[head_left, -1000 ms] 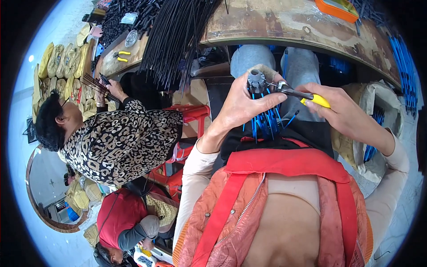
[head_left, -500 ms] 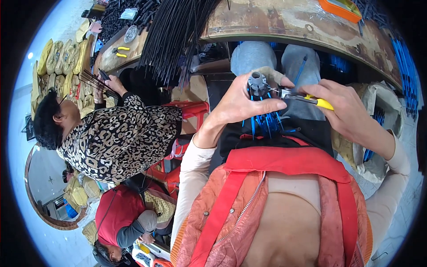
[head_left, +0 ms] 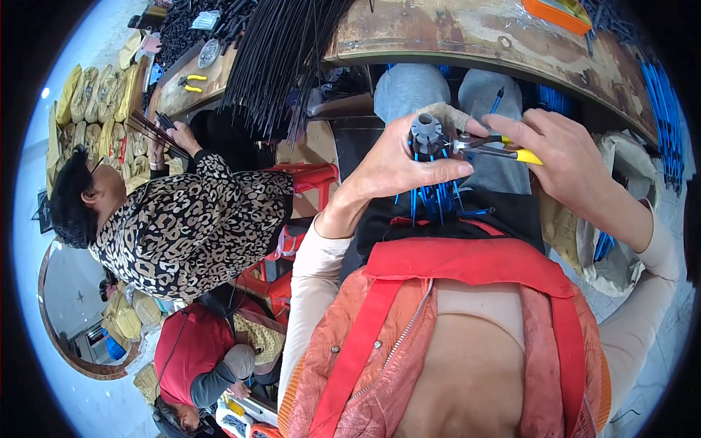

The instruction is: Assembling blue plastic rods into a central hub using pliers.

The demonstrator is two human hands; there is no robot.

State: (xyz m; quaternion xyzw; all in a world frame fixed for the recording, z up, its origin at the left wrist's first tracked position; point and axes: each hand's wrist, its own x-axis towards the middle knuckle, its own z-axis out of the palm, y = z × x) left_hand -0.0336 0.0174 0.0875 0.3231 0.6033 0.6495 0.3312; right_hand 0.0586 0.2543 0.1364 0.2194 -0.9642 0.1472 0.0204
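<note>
The left hand (head_left: pixel 398 164) was closed around a grey ribbed connector (head_left: pixel 426 131) with blue wires (head_left: pixel 438 197) hanging below it. Just right of the connector, the right hand (head_left: pixel 566 157) gripped yellow-handled pliers (head_left: pixel 491 147), their tip at the connector. The worn wooden surface (head_left: pixel 467 36) lay beyond the connector.

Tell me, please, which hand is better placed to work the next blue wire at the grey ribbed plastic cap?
Probably the right hand: it holds the yellow-handled pliers with their tip at the grey ribbed plastic cap. The left hand is wrapped around the cap and blue wires.
</note>
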